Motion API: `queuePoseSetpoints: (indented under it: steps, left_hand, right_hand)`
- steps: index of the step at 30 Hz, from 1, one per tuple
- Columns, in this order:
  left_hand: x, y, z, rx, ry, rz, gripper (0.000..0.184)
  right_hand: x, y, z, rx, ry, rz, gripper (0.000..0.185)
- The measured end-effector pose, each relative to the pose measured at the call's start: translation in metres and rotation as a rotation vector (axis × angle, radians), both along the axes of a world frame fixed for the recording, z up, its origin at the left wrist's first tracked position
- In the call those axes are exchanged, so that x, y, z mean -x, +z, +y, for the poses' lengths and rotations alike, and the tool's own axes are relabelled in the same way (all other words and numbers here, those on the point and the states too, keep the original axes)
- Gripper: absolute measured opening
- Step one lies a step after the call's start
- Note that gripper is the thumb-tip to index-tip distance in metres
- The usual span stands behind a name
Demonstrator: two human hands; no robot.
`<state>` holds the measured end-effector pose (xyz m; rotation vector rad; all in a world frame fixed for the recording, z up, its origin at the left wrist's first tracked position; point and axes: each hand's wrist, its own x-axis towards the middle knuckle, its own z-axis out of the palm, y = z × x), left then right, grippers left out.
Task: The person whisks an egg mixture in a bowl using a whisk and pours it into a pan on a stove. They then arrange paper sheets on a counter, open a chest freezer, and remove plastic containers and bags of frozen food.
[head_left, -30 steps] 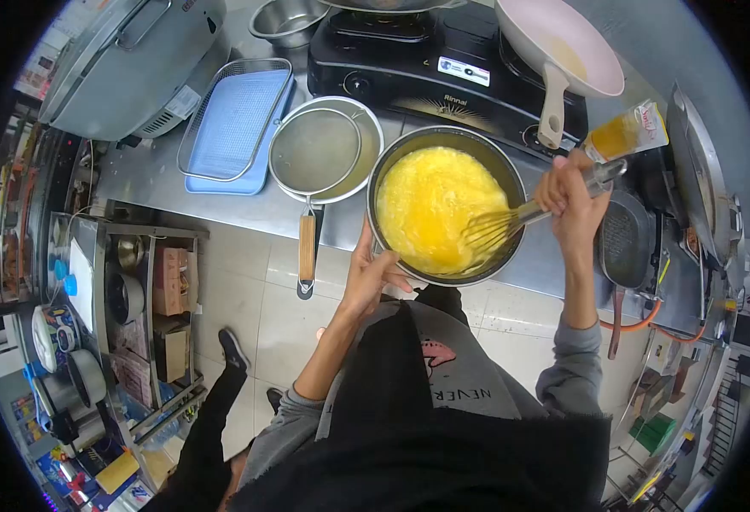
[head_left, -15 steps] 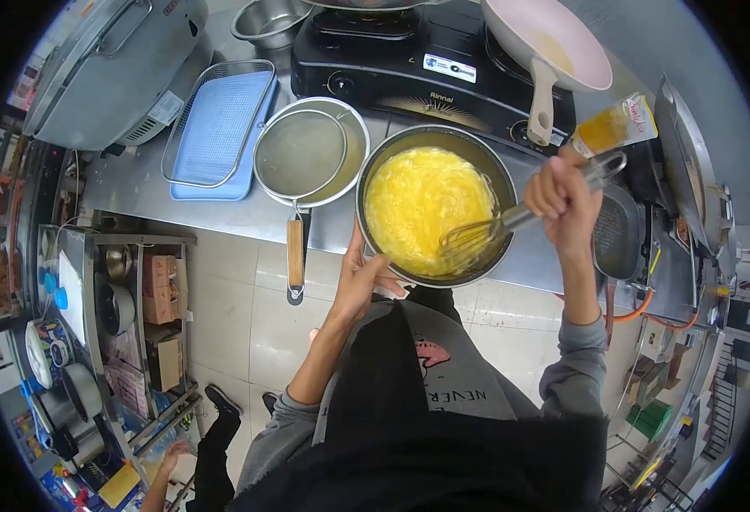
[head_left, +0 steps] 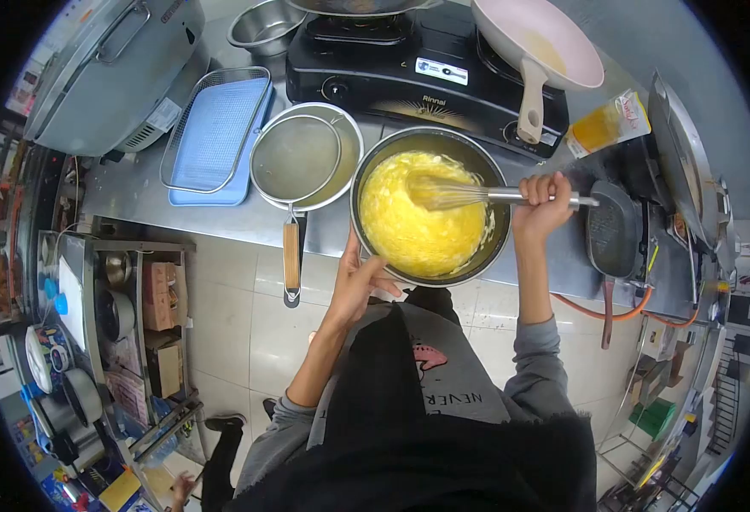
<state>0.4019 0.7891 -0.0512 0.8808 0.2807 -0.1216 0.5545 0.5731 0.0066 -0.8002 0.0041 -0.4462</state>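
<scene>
A dark-coated pot stands at the counter's front edge, with frothy yellow beaten egg inside. My right hand is closed around the handle of a metal wire whisk, whose wires dip into the egg and blur with motion. My left hand grips the pot's near left side, thumb by the rim and the other fingers partly hidden beneath it. Just left of the pot, a fine-mesh strainer with a wooden handle rests over a pale bowl.
Behind the pot is a black Rinnai gas stove holding a pink frying pan. A blue tray with a wire basket lies left. An oil pouch and a dark square pan lie right. Another person's leg shows at lower left.
The whisk head has swept up and left through the egg, and its handle now lies nearly level. My right hand shifted slightly left and down. My left hand stays at the pot.
</scene>
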Motion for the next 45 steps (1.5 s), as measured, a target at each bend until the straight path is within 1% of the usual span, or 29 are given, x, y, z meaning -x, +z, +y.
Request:
queuePoseSetpoints:
  steps: [3, 5, 6, 7, 9, 10, 11, 13, 14, 15, 17, 18, 19, 21, 22, 23, 26, 27, 29, 31, 33, 34, 35, 37, 38, 39, 42, 43, 45]
  left_hand:
    - [0.001, -0.002, 0.001, -0.001, -0.02, 0.002, 0.073]
    - [0.002, -0.002, 0.0, 0.008, -0.003, 0.005, 0.073]
    - [0.002, 0.0, 0.001, 0.011, -0.011, -0.001, 0.073]
    - [-0.001, 0.002, 0.002, 0.001, -0.017, -0.013, 0.073]
    - [0.001, 0.001, 0.001, -0.015, -0.008, -0.007, 0.074]
    - [0.001, 0.0, 0.0, -0.013, -0.004, 0.004, 0.074]
    - [0.001, -0.001, 0.0, 0.014, -0.015, 0.025, 0.075]
    - [0.002, 0.0, -0.001, 0.033, -0.027, 0.034, 0.075]
    - [0.002, 0.0, -0.001, 0.017, -0.015, 0.032, 0.075]
    - [0.001, -0.001, -0.002, 0.002, -0.001, 0.03, 0.075]
    - [0.002, -0.006, 0.001, 0.0, -0.015, 0.024, 0.075]
    - [0.002, -0.002, 0.0, 0.047, -0.023, 0.028, 0.075]
    - [0.003, 0.0, 0.0, 0.095, -0.033, 0.03, 0.075]
    - [0.003, -0.004, 0.001, 0.085, -0.042, 0.022, 0.074]
    - [0.002, -0.007, 0.0, 0.061, -0.032, 0.009, 0.074]
    - [0.004, -0.009, 0.0, 0.041, -0.021, 0.006, 0.074]
    - [0.004, 0.002, 0.0, 0.126, -0.052, 0.058, 0.075]
    - [0.008, -0.001, -0.002, 0.132, -0.044, 0.058, 0.075]
    - [0.004, -0.007, 0.0, 0.076, -0.028, 0.021, 0.075]
    - [0.001, -0.007, 0.001, 0.073, -0.035, 0.005, 0.073]
    - [0.003, 0.003, -0.003, 0.115, -0.042, 0.052, 0.07]
    - [0.003, -0.002, -0.003, 0.104, -0.036, 0.049, 0.068]
    - [0.003, -0.003, -0.007, 0.108, -0.042, 0.041, 0.068]
    - [0.004, -0.005, -0.006, 0.169, -0.009, 0.07, 0.075]
    - [0.005, -0.013, -0.005, 0.18, -0.024, 0.022, 0.074]
    - [0.0, -0.009, -0.003, 0.164, -0.014, 0.003, 0.074]
    - [0.001, -0.005, -0.007, 0.171, -0.019, 0.043, 0.074]
    - [0.002, -0.006, -0.009, 0.181, -0.02, 0.043, 0.074]
    - [0.002, -0.006, -0.006, 0.09, -0.067, 0.017, 0.069]
  right_hand:
    - [0.0, 0.009, -0.014, -0.053, 0.062, 0.155, 0.029]
    - [0.011, 0.025, -0.023, -0.246, -0.034, -0.006, 0.029]
    - [0.012, 0.009, -0.023, -0.148, -0.097, 0.056, 0.031]
    - [0.012, 0.006, -0.019, -0.159, -0.102, 0.043, 0.031]
    - [0.016, 0.0, -0.011, 0.058, 0.047, 0.342, 0.031]
    - [0.013, 0.003, -0.02, -0.005, 0.047, 0.234, 0.031]
    - [0.016, 0.001, -0.023, 0.004, 0.057, 0.25, 0.031]
    - [0.016, 0.003, -0.023, -0.11, -0.089, 0.07, 0.035]
    - [0.019, -0.008, -0.014, 0.108, -0.136, 0.204, 0.035]
    - [0.02, -0.002, -0.015, 0.098, -0.142, 0.188, 0.035]
    - [0.023, 0.011, -0.019, 0.045, 0.024, 0.259, 0.034]
    - [0.02, 0.011, -0.03, -0.08, 0.013, 0.128, 0.03]
    - [0.022, 0.002, -0.03, -0.072, 0.025, 0.141, 0.03]
    - [0.019, -0.012, -0.023, -0.012, -0.116, 0.098, 0.031]
    - [0.025, -0.013, -0.015, 0.01, -0.021, 0.275, 0.032]
    - [0.022, -0.006, -0.015, 0.001, -0.024, 0.273, 0.032]
    - [0.018, 0.017, -0.025, -0.167, -0.015, 0.061, 0.028]
    - [0.024, 0.009, -0.02, -0.162, -0.007, 0.062, 0.028]
    - [0.03, -0.014, -0.003, 0.068, -0.011, 0.315, 0.032]
    - [0.028, 0.005, -0.009, 0.018, 0.065, 0.345, 0.032]
    - [0.026, 0.025, -0.022, -0.139, 0.087, 0.087, 0.03]
    - [0.022, 0.031, -0.025, -0.265, 0.01, 0.017, 0.026]
    - [0.023, 0.025, -0.022, -0.261, 0.006, 0.008, 0.026]
    - [0.029, 0.003, -0.004, 0.134, -0.056, 0.169, 0.029]
    - [0.031, 0.006, -0.002, 0.044, 0.041, 0.288, 0.027]
    - [0.028, 0.014, 0.0, 0.03, 0.054, 0.269, 0.027]
    - [0.025, 0.031, -0.022, -0.095, 0.036, 0.059, 0.029]
    - [0.024, 0.033, -0.027, -0.085, 0.035, 0.059, 0.029]
    - [0.021, 0.038, -0.029, -0.182, -0.093, -0.011, 0.031]
